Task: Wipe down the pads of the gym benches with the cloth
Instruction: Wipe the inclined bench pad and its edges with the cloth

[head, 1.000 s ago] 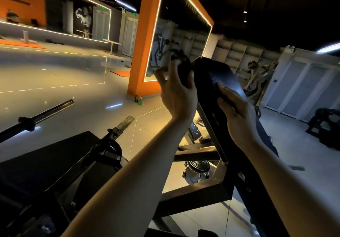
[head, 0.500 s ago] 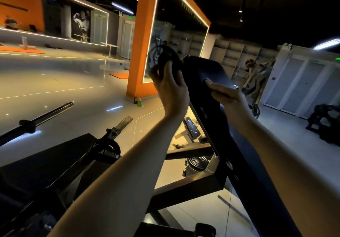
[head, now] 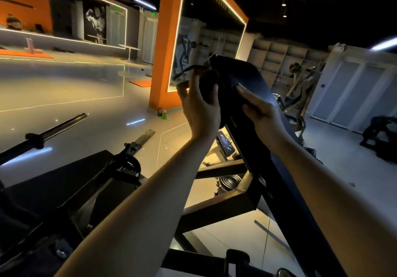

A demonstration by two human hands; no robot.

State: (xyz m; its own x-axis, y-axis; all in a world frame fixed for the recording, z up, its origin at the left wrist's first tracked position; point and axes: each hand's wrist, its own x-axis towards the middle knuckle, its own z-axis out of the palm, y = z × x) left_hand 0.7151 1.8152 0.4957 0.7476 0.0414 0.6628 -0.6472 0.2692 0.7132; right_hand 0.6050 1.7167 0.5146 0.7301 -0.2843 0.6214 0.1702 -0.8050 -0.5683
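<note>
Left hand (head: pixel 200 110): I still grip the dark cloth (head: pixel 207 87) at the pad (head: pixel 247 79) top edge.
Right hand (head: pixel 261 110): fingers flat on pad, slid higher than before.

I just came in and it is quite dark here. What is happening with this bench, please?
A person is wiping the inclined back pad of a gym bench. The left hand holds a dark cloth against the pad's upper left edge. The right hand rests on the pad's face, fingers pointing up. A barbell lies to the left.
</note>
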